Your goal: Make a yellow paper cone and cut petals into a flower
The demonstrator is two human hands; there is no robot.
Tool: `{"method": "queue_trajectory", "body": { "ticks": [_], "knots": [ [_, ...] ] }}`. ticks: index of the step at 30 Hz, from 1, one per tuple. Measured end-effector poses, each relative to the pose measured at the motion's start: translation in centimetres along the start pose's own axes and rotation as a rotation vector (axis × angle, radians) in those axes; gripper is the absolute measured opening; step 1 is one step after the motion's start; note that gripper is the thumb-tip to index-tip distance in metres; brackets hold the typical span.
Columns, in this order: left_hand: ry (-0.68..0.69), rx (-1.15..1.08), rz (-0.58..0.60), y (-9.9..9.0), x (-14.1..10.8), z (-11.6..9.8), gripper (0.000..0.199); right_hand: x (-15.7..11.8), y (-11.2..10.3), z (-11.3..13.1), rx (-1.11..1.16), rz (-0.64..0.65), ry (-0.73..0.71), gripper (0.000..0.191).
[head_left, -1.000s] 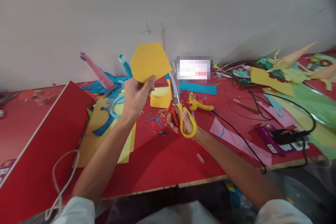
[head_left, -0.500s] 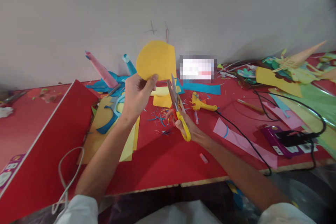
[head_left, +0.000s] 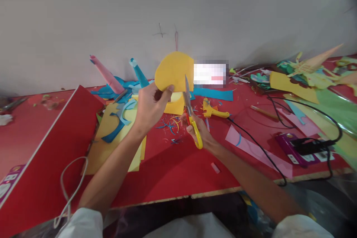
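Pinched between the thumb and fingers of my left hand (head_left: 153, 105) is a yellow paper piece (head_left: 174, 70) with a rounded left side, raised above the table. My right hand (head_left: 199, 130) is closed on the yellow-handled scissors (head_left: 196, 132), whose blades point up and overlap the paper's lower right part. Whether the blades touch the paper is unclear. Thin blue and yellow paper scraps (head_left: 170, 125) lie on the red table (head_left: 173, 174) below my hands.
A yellow glue gun (head_left: 214, 111) with a black cord lies right of the scissors. Pink strip (head_left: 256, 148) and purple box (head_left: 298, 148) are further right. Paper sheets (head_left: 106, 152) and a red upright panel (head_left: 61, 148) stand left. Rolled pink cone (head_left: 107, 74) is behind.
My left hand has moved right and slightly down with the yellow paper, bringing it closer over the scissors. The scissors' blades look closer together and more upright than before.
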State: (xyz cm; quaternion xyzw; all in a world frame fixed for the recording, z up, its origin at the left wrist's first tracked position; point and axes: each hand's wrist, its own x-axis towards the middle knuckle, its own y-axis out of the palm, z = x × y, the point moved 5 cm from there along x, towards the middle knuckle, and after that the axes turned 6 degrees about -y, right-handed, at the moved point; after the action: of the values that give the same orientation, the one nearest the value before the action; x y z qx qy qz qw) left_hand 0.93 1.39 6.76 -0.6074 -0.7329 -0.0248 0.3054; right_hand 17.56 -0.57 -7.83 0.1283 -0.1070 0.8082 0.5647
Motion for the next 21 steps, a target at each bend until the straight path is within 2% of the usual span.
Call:
{"method": "queue_trajectory", "body": {
  "ticks": [5, 9, 15, 21],
  "knots": [
    [0.009, 0.036, -0.009, -0.1, -0.1, -0.2, 0.035, -0.1, -0.6, -0.7, -0.07, 0.015, 0.0, 0.059],
    [0.028, 0.09, 0.018, 0.0, -0.1, -0.2, 0.033, -0.1, -0.9, -0.3, -0.111, 0.022, 0.008, 0.062],
    [0.032, 0.117, 0.013, 0.0, -0.1, 0.1, 0.032, 0.2, -0.9, 1.0, -0.153, 0.019, 0.01, 0.053],
    [0.037, 0.105, 0.006, 0.1, -0.1, 0.1, 0.034, 0.2, -1.0, 0.6, -0.182, -0.001, 0.01, 0.045]
  ]
}}
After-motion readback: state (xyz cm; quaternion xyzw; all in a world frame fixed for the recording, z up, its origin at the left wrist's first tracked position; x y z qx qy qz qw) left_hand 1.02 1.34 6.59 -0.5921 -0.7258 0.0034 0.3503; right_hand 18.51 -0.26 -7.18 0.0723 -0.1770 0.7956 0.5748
